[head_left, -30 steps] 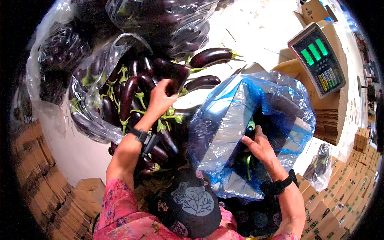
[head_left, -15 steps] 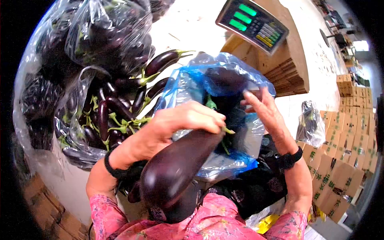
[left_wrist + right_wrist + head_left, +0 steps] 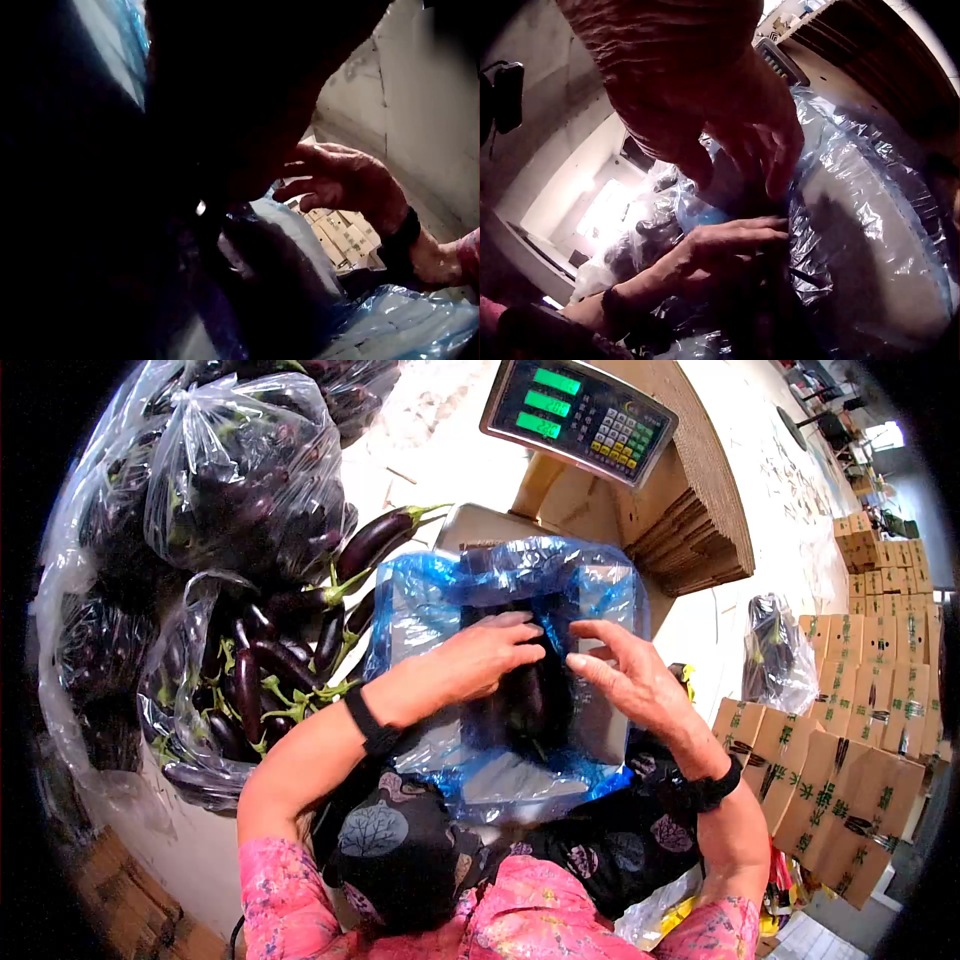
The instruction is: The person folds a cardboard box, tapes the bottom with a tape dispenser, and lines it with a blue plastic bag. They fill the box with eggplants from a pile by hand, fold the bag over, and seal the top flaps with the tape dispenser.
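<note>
A box lined with a blue plastic bag [image 3: 415,630] stands in front of the person, its flaps showing pale through the film. Dark eggplants [image 3: 535,710] lie inside it, partly in shadow. My left hand [image 3: 475,660] reaches over the box from the left, its extended fingers resting over the eggplants. Opposite it, my right hand [image 3: 640,675] hovers at the right side of the opening, fingers loosely bent and holding nothing. In the right wrist view, the left hand [image 3: 712,251] lies below the right hand's fingers [image 3: 780,161]. The left wrist view is mostly dark.
Loose eggplants [image 3: 245,680] spill from a clear bag at left, beside a tied full bag [image 3: 240,470]. A scale display [image 3: 580,420] stands behind the box, next to stacked flat cardboard [image 3: 700,510]. Another bagged bundle [image 3: 775,650] and cartons [image 3: 840,800] are at right.
My left hand reached into the pile, then carried a large eggplant by its stem end to the box and let it go. My right hand moved from inside the bag to its right side.
</note>
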The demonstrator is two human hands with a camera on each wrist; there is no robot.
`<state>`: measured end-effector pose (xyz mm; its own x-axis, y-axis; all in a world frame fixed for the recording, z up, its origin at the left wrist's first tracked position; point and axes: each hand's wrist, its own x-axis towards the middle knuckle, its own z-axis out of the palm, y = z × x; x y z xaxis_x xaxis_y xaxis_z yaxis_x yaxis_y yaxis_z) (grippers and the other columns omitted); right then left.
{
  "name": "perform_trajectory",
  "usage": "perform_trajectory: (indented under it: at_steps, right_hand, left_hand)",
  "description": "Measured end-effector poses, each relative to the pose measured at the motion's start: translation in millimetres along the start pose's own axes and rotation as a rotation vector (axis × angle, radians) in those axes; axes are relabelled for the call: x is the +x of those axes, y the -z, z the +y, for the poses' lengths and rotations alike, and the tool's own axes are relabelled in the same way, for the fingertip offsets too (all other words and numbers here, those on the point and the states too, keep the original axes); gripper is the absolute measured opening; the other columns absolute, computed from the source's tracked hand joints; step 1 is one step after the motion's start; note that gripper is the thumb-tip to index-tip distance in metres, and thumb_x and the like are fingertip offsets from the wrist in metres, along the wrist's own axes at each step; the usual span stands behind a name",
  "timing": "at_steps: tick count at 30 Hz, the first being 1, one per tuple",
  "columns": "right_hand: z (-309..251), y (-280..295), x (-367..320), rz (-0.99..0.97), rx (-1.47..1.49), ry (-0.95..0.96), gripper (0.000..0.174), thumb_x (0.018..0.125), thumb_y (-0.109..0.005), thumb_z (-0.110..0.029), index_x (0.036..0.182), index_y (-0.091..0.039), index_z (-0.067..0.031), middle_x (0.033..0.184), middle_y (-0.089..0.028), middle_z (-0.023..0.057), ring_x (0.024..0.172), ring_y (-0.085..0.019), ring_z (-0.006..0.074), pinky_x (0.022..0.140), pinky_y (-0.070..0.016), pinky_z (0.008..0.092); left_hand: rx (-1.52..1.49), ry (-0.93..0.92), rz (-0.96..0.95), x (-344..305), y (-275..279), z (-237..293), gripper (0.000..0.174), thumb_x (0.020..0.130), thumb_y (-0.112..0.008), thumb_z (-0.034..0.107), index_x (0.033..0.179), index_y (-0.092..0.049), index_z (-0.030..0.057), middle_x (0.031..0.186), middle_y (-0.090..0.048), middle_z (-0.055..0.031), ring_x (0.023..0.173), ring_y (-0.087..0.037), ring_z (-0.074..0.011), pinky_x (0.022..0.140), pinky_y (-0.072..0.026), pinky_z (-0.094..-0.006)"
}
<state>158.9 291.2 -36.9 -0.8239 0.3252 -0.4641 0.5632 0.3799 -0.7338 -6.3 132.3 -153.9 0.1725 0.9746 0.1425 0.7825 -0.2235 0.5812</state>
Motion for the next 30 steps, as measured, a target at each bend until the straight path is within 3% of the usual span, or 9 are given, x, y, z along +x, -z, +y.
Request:
perform_trajectory:
  at_steps: [3,7,9,11,15,24,26,28,30]
  right_hand:
    - [-1,3,-1,0.125,-0.036,0.154,0.043,0.091,-0.065,-0.027,0.123,-0.058,-0.0002,0.112,-0.065,0.0202,0.096,-0.067,0.0295,0.081,-0.055,0.038]
    - [-20,18,-10,0.231,0.095,0.168,0.03,0.091,-0.065,-0.017,0.115,-0.063,-0.0003,0.104,-0.068,0.0156,0.09,-0.068,0.0225,0.076,-0.0554,0.0334]
    - [-29,23,-16,0.276,0.12,0.134,0.027,0.091,-0.065,-0.015,0.113,-0.064,-0.0005,0.1,-0.069,0.0134,0.087,-0.068,0.0196,0.075,-0.0551,0.0318]
    - [-25,24,-17,0.309,0.123,0.156,0.028,0.09,-0.066,-0.015,0.114,-0.064,-0.0011,0.099,-0.069,0.0116,0.084,-0.067,0.0172,0.074,-0.0544,0.0302]
    - [-19,28,-18,0.32,0.135,0.122,0.028,0.091,-0.066,-0.015,0.115,-0.064,-0.0014,0.094,-0.067,0.0097,0.081,-0.065,0.0151,0.073,-0.0534,0.0287]
    - [-12,25,-17,0.248,0.149,0.059,0.027,0.091,-0.067,-0.013,0.116,-0.064,-0.0022,0.094,-0.067,0.0071,0.083,-0.062,0.012,0.071,-0.0515,0.0269]
    - [-12,22,-17,0.224,0.189,-0.026,0.027,0.091,-0.066,-0.012,0.115,-0.064,-0.0006,0.098,-0.068,0.0069,0.086,-0.062,0.0117,0.076,-0.0503,0.026]
    - [-11,17,-15,0.188,0.193,-0.046,0.027,0.091,-0.064,-0.011,0.115,-0.063,0.0013,0.104,-0.068,0.009,0.089,-0.063,0.0133,0.081,-0.05,0.0272]
    - [-14,11,-14,0.14,0.145,-0.063,0.027,0.091,-0.063,-0.011,0.115,-0.063,0.0025,0.103,-0.069,0.0098,0.091,-0.064,0.0146,0.082,-0.0505,0.0286]
  left_hand:
    - [-0.24,0.021,0.234,-23,20,8,0.054,0.071,-0.061,-0.005,0.124,-0.059,0.0072,0.126,-0.06,-0.0151,0.117,-0.056,-0.0378,0.098,-0.0475,-0.0432]
    - [-0.414,0.362,0.394,-67,85,44,0.039,0.078,-0.058,-0.006,0.115,-0.065,0.0031,0.101,-0.071,-0.0129,0.093,-0.068,-0.0273,0.085,-0.0528,-0.0338]
    - [-0.483,0.588,0.531,-95,87,42,0.031,0.084,-0.058,-0.003,0.115,-0.064,0.0004,0.096,-0.072,-0.0113,0.086,-0.068,-0.0195,0.081,-0.0532,-0.0302]
    - [-0.694,0.846,0.789,-117,76,37,0.024,0.09,-0.057,0.002,0.113,-0.064,-0.0011,0.095,-0.071,-0.0099,0.084,-0.067,-0.0147,0.078,-0.0532,-0.0273]
    - [-0.793,0.997,1.057,-148,42,14,0.019,0.093,-0.056,0.004,0.11,-0.064,-0.0016,0.092,-0.07,-0.0102,0.083,-0.067,-0.0151,0.072,-0.0531,-0.0258]
    - [-0.554,1.105,0.845,-177,-13,-11,0.02,0.09,-0.056,0.002,0.107,-0.064,-0.0027,0.093,-0.07,-0.009,0.081,-0.067,-0.0158,0.075,-0.053,-0.0275]
    - [-0.32,1.118,0.766,-191,-13,-8,0.016,0.088,-0.06,0.004,0.103,-0.066,-0.0009,0.088,-0.07,-0.0095,0.079,-0.067,-0.0141,0.073,-0.0524,-0.0282]
    - [-0.312,1.207,0.751,-212,-22,-10,0.019,0.09,-0.063,0.012,0.104,-0.066,0.0002,0.086,-0.068,-0.0049,0.08,-0.063,-0.0117,0.075,-0.05,-0.0268]
    - [-0.239,1.257,0.718,-226,-25,-10,0.02,0.088,-0.061,0.013,0.104,-0.067,0.0014,0.093,-0.069,-0.0107,0.084,-0.065,-0.0192,0.078,-0.0507,-0.0311]
